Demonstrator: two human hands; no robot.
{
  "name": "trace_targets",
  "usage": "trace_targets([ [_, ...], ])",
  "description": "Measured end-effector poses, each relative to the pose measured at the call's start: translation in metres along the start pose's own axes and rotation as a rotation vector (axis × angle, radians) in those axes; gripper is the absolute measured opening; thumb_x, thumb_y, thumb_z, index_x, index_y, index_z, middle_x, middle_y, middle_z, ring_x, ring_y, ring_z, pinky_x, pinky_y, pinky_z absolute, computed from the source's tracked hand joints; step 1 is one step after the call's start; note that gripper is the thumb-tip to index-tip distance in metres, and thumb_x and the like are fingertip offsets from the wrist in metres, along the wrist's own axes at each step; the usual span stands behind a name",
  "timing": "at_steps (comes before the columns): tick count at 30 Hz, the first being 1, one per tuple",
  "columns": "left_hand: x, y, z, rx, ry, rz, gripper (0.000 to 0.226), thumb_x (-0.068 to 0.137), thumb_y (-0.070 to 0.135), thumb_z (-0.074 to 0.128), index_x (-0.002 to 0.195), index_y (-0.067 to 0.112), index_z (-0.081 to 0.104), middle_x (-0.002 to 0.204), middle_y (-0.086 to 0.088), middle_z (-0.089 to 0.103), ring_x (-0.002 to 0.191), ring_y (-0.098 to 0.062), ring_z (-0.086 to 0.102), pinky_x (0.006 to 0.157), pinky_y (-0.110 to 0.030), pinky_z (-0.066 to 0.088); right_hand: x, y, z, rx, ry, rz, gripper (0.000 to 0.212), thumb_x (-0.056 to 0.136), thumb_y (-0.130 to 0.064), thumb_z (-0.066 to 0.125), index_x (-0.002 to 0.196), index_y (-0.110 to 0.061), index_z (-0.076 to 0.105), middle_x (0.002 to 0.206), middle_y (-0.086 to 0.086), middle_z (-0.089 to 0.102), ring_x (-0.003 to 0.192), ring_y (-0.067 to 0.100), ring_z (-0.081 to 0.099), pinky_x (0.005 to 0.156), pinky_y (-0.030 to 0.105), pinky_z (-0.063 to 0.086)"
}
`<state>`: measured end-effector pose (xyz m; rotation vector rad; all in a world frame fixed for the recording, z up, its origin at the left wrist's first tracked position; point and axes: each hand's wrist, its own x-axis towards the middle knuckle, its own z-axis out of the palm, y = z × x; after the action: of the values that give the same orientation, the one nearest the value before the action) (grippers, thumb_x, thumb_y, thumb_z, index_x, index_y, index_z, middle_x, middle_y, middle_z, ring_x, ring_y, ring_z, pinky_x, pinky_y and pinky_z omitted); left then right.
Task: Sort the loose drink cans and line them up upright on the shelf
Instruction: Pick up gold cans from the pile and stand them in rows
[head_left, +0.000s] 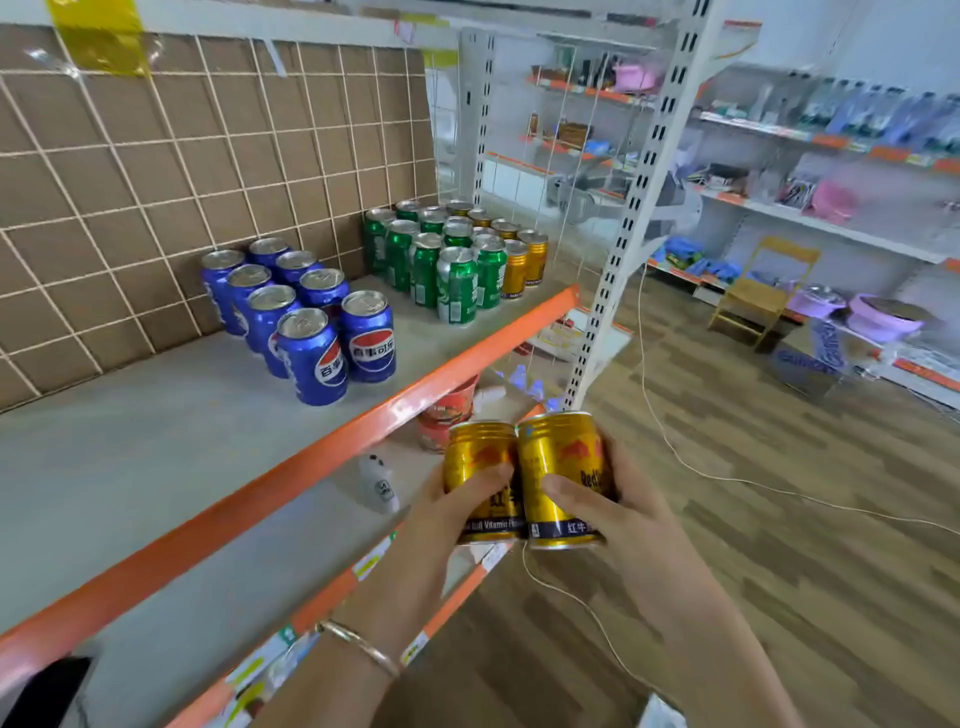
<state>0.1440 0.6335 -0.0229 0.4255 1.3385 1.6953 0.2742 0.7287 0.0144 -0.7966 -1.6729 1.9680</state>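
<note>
Head view — left hand (449, 517) fingers clamp left gold can (480, 451), right hand (621, 512) fingers right gold can (558, 457), touching.

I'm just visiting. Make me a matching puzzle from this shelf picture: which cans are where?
Things: 1 blue cans; 2 green cans; 3 standing gold cans; 4 held gold cans.
Places: A right end of the shelf; B left hand and right hand; C left group; D middle group.
Pairs: 1-C, 2-D, 3-A, 4-B.
</note>
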Motion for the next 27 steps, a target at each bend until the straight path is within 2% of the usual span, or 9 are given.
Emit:
trace_targets([
  [2, 0.022, 0.007, 0.004, 0.098, 0.024, 0.009, 0.051, 0.064, 0.036, 0.075, 0.112, 0.019, 0.065, 0.102, -0.010, 0.073, 0.093, -0.026, 0.070, 0.084, -0.039, 0.056, 0.019, -0.004, -0.009, 0.010, 0.016, -0.023, 0.062, 0.067, -0.015, 0.082, 0.121, -0.028, 0.056, 0.105, 0.001, 0.072, 0.095, 0.022, 0.070, 0.073, 0.032, 0.058],
  [6, 0.069, 0.026, 0.008, 0.179, 0.105, 0.056, 0.061, 0.051, 0.050, 0.079, 0.105, 0.024, 0.067, 0.095, -0.004, 0.074, 0.088, -0.024, 0.071, 0.089, -0.047, 0.053, 0.065, -0.013, -0.020, 0.044, 0.005, -0.037, 0.062, 0.071, -0.020, 0.081, 0.126, -0.027, 0.053, 0.114, 0.006, 0.068, 0.101, 0.027, 0.068, 0.084, 0.046, 0.056],
  [9, 0.108, 0.044, 0.011, 0.220, 0.131, 0.079, 0.043, 0.069, 0.037, 0.079, 0.103, 0.015, 0.067, 0.085, -0.004, 0.075, 0.077, -0.018, 0.072, 0.073, -0.030, 0.057, 0.110, -0.024, -0.023, 0.064, 0.015, -0.049, 0.052, 0.075, -0.018, 0.073, 0.123, -0.023, 0.056, 0.111, 0.007, 0.070, 0.097, 0.027, 0.069, 0.078, 0.039, 0.057],
  [11, 0.135, 0.058, 0.012, 0.210, 0.159, 0.087, 0.023, 0.077, 0.028, 0.073, 0.094, 0.014, 0.066, 0.071, 0.000, 0.074, 0.064, -0.011, 0.071, 0.054, -0.020, 0.053, 0.144, -0.031, -0.024, 0.103, 0.037, -0.022, 0.053, 0.072, -0.026, 0.075, 0.122, -0.020, 0.058, 0.111, 0.009, 0.069, 0.098, 0.029, 0.069, 0.082, 0.045, 0.056],
  [13, 0.158, 0.073, 0.012, 0.207, 0.176, 0.055, 0.021, 0.078, 0.029, 0.071, 0.092, 0.015, 0.064, 0.067, 0.001, 0.072, 0.058, -0.012, 0.070, 0.048, -0.024, 0.052, 0.178, -0.037, -0.027, 0.125, 0.043, 0.006, 0.054, 0.072, -0.034, 0.077, 0.122, -0.022, 0.060, 0.114, 0.010, 0.068, 0.102, 0.032, 0.067, 0.091, 0.052, 0.052],
  [16, 0.194, 0.091, 0.005, 0.235, 0.186, 0.020, 0.034, 0.071, 0.046, 0.074, 0.092, 0.021, 0.066, 0.081, -0.006, 0.074, 0.074, -0.023, 0.071, 0.071, -0.044, 0.058, 0.223, -0.052, -0.029, 0.118, 0.007, 0.028, 0.051, 0.071, -0.038, 0.069, 0.119, -0.022, 0.062, 0.111, 0.009, 0.070, 0.100, 0.030, 0.068, 0.092, 0.050, 0.051],
  [18, 0.216, 0.104, -0.001, 0.259, 0.219, 0.048, 0.027, 0.071, 0.045, 0.075, 0.084, 0.023, 0.066, 0.074, 0.001, 0.074, 0.070, -0.013, 0.071, 0.074, -0.029, 0.058, 0.248, -0.062, -0.029, 0.117, -0.016, 0.017, 0.048, 0.070, -0.031, 0.069, 0.116, -0.018, 0.063, 0.109, 0.011, 0.071, 0.099, 0.029, 0.068, 0.090, 0.049, 0.052],
  [20, 0.232, 0.114, -0.005, 0.263, 0.237, 0.089, 0.018, 0.072, 0.035, 0.076, 0.081, 0.025, 0.065, 0.071, 0.006, 0.072, 0.060, -0.001, 0.068, 0.055, -0.011, 0.051, 0.267, -0.070, -0.028, 0.108, -0.034, 0.004, 0.050, 0.068, -0.021, 0.075, 0.116, -0.017, 0.062, 0.108, 0.010, 0.071, 0.097, 0.029, 0.069, 0.087, 0.048, 0.053],
  [27, 0.283, 0.146, -0.006, 0.311, 0.318, 0.190, 0.034, 0.065, 0.020, 0.083, 0.094, 0.022, 0.067, 0.084, 0.007, 0.072, 0.074, -0.007, 0.068, 0.057, -0.015, 0.049, 0.334, -0.087, -0.025, 0.016, -0.058, -0.056, 0.051, 0.062, -0.016, 0.075, 0.112, -0.015, 0.061, 0.100, 0.007, 0.073, 0.093, 0.028, 0.070, 0.086, 0.053, 0.054],
])
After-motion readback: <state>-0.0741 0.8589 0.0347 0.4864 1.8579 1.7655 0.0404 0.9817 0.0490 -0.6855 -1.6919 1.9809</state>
